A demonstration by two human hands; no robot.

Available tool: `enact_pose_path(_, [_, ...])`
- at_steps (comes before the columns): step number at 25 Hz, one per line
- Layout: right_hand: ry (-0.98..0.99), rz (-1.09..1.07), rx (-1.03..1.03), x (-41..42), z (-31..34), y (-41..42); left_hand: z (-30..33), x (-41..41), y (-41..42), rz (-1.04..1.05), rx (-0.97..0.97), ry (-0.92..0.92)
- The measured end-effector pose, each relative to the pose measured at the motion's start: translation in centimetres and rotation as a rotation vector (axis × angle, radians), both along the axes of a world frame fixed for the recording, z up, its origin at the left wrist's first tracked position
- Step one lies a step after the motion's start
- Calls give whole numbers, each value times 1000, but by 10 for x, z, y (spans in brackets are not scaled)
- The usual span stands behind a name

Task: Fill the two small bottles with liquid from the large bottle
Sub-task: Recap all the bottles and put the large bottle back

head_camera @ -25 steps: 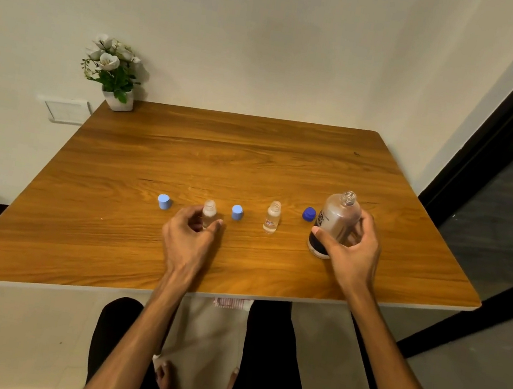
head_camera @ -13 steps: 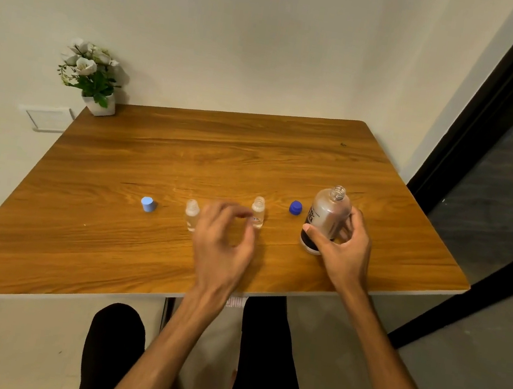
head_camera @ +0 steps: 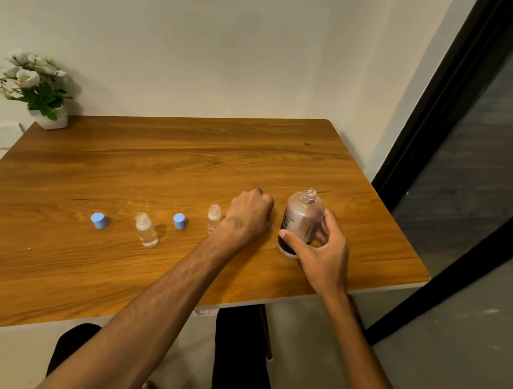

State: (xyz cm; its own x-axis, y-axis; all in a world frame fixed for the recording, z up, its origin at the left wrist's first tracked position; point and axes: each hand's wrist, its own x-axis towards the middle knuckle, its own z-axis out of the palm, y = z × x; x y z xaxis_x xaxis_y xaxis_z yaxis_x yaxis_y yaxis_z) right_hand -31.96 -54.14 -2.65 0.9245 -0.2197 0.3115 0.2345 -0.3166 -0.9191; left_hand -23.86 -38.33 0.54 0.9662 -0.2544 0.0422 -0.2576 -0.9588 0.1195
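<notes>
Two small bottles [head_camera: 146, 230] [head_camera: 213, 218] stand uncapped, apparently filled. The left hand [head_camera: 250, 215] has crossed over, fingers curled, contents unseen, where the dark cap lay, at nine o'clock of the big bottle [head_camera: 301, 222], which the right hand [head_camera: 322, 254] grips upright. Likely recapping next.

Warm, fairly dim indoor light falls from above and slightly in front, giving the table [head_camera: 138, 176] a soft sheen along its grain. The flower pot [head_camera: 49, 119] throws a blurred shadow rightward on the wall [head_camera: 238, 41]. Wide-angle distortion bends the dark door frame [head_camera: 436, 98] and the table edges. Details look soft and slightly smeared; the glass panel [head_camera: 503, 158] shows dull reflections.
</notes>
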Motion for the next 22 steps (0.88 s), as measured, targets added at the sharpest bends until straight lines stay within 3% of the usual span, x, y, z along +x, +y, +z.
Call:
enact_pose_path(4, [11, 0, 7, 3, -7, -1, 20, -16, 1, 112, -668, -192])
enact_pose_path(6, [14, -9, 6, 3, -10, -1, 43, -27, -3, 44, -849, -274])
enact_pose_path(9, [6, -15, -10, 1, -9, -1, 62, -38, -19, -141, -674, -266])
enact_pose_path(12, [15, -16, -35, 1, -9, -2, 62, -34, -28, -193, -505, -347])
enact_pose_path(18, [20, 7, -26, -2, -6, -2, 58, -42, -30, -175, -488, -429])
enact_pose_path(22, [13, 22, -10, -2, -5, -2, 64, -45, -35, -167, -440, -384])
